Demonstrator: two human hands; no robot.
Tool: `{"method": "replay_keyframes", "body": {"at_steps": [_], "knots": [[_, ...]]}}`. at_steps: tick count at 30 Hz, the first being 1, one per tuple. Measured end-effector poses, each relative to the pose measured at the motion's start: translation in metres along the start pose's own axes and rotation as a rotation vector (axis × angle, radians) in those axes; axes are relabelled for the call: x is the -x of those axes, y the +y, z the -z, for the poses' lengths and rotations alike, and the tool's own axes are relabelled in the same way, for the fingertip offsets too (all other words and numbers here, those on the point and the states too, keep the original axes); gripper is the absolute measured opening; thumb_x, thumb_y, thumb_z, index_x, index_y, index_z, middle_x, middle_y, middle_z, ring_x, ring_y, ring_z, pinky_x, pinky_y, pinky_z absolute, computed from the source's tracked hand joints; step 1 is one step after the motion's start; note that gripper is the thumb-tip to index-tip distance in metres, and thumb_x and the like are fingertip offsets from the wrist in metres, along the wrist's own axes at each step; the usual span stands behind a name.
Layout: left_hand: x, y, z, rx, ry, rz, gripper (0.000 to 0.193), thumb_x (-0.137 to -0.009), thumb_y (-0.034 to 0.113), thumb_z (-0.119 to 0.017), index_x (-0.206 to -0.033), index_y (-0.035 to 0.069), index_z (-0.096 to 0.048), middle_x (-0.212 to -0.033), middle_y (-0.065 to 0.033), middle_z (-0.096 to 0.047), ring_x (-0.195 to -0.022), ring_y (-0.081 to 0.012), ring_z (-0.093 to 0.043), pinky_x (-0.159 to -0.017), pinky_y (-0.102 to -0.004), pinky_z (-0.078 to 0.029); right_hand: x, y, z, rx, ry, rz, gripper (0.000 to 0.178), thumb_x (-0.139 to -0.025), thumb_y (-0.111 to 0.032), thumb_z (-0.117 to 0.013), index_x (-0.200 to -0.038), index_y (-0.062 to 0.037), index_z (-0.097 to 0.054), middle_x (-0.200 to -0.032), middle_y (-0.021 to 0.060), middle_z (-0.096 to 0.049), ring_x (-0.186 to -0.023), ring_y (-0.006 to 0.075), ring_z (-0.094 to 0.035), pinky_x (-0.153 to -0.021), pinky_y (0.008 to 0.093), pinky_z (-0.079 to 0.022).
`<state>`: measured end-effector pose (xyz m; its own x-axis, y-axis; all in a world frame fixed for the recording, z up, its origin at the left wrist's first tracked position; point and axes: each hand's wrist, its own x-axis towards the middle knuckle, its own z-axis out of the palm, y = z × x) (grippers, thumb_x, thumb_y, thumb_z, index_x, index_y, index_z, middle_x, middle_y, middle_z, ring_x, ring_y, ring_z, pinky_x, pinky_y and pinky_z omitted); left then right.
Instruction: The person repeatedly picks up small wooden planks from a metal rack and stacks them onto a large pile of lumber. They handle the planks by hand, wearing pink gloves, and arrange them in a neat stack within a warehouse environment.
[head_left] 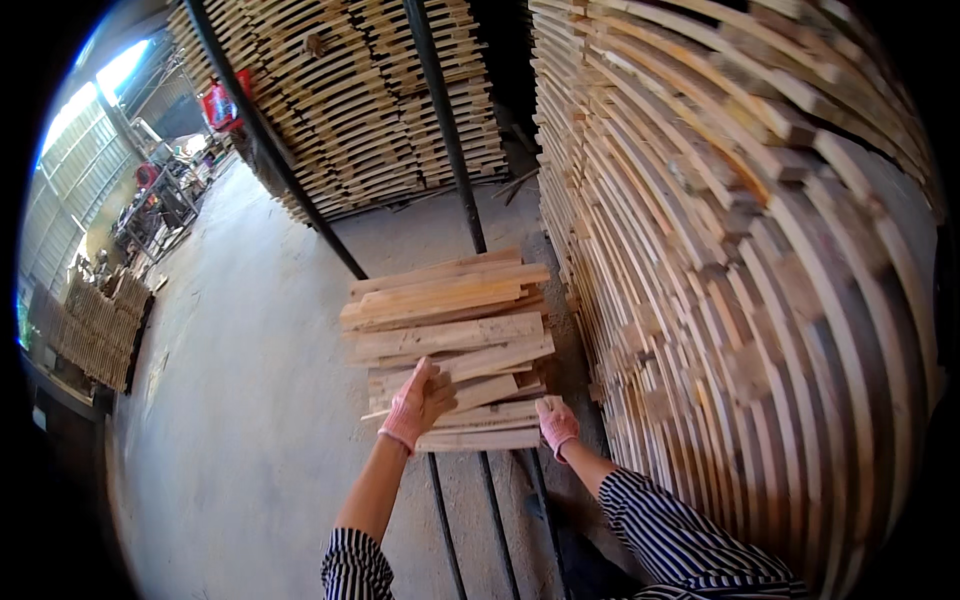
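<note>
A pile of loose wooden slats (450,335) lies in front of me across dark metal bars. My left hand (415,405), in a pinkish knitted glove, is over the left part of the near slats, its fingers apart and partly bent; I see nothing held in it. My right hand (557,422), gloved alike, has its fingers closed at the right end of a near wooden slat (490,414). Several slats lie unevenly, some tilted over others. The fingertips of my right hand are partly hidden.
A tall stack of slats (680,250) rises close on my right. Another stack (350,100) stands ahead, behind dark upright poles (445,120). A lower stack (100,325) is far left on the concrete floor (230,400). Metal bars (490,520) extend toward me.
</note>
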<state>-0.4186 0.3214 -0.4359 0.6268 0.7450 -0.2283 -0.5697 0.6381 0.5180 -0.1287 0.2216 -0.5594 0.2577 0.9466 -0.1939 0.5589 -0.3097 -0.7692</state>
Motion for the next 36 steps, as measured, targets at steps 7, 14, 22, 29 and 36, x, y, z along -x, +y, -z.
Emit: {"method": "replay_keyframes", "body": {"at_steps": [7,14,22,29,36], "knots": [[-0.211,0.036,0.022,0.291,0.552,0.068,0.125,-0.075,0.069,-0.075,-0.151,-0.009,-0.013,-0.155,-0.0355,-0.016,-0.145,-0.0488,-0.02,-0.12,-0.055,-0.024,-0.202,-0.071,0.046,0.131,0.607,0.349,0.059,-0.096,-0.041,-0.059,-0.137,-0.0008,-0.047,-0.13,0.0255,-0.054,-0.116,0.0436,-0.055,-0.099,0.0471,-0.047],[-0.276,0.056,0.091,0.094,0.538,0.075,0.102,-0.085,0.063,-0.068,-0.156,0.011,-0.018,-0.162,-0.0115,-0.019,-0.147,-0.0317,-0.022,-0.123,-0.0466,-0.017,-0.386,-0.132,0.038,0.477,0.3,0.21,0.059,-0.092,-0.051,-0.058,-0.134,-0.0099,-0.051,-0.134,0.0206,-0.051,-0.125,0.0376,-0.052,-0.098,0.0495,-0.047],[-0.286,0.046,0.101,0.222,0.639,-0.072,0.073,-0.09,0.046,-0.069,-0.147,0.014,-0.038,-0.156,-0.0109,-0.035,-0.14,-0.0313,-0.033,-0.119,-0.0537,-0.024,-0.408,-0.149,0.022,0.303,-0.166,0.09,0.072,-0.094,-0.067,-0.044,-0.131,-0.008,-0.059,-0.134,0.0204,-0.061,-0.125,0.0386,-0.056,-0.103,0.0436,-0.043],[-0.219,-0.021,0.111,0.245,0.449,-0.349,0.057,-0.09,0.044,-0.065,-0.136,0.013,-0.052,-0.141,-0.0099,-0.052,-0.129,-0.0296,-0.048,-0.115,-0.0475,-0.034,-0.282,-0.158,0.072,0.363,-0.268,0.256,0.075,-0.09,-0.074,-0.047,-0.114,-0.005,-0.066,-0.113,0.0242,-0.068,-0.107,0.0361,-0.065,-0.088,0.0464,-0.052],[-0.094,-0.052,0.073,0.231,0.56,-0.298,0.08,-0.083,0.062,-0.064,-0.143,0.011,-0.048,-0.138,-0.0126,-0.057,-0.125,-0.0334,-0.055,-0.11,-0.0519,-0.042,-0.198,-0.167,0.003,0.234,-0.855,0.074,0.104,-0.079,-0.08,-0.056,-0.154,-0.0111,-0.032,-0.148,0.0231,-0.047,-0.137,0.035,-0.046,-0.11,0.0429,-0.04]]}}
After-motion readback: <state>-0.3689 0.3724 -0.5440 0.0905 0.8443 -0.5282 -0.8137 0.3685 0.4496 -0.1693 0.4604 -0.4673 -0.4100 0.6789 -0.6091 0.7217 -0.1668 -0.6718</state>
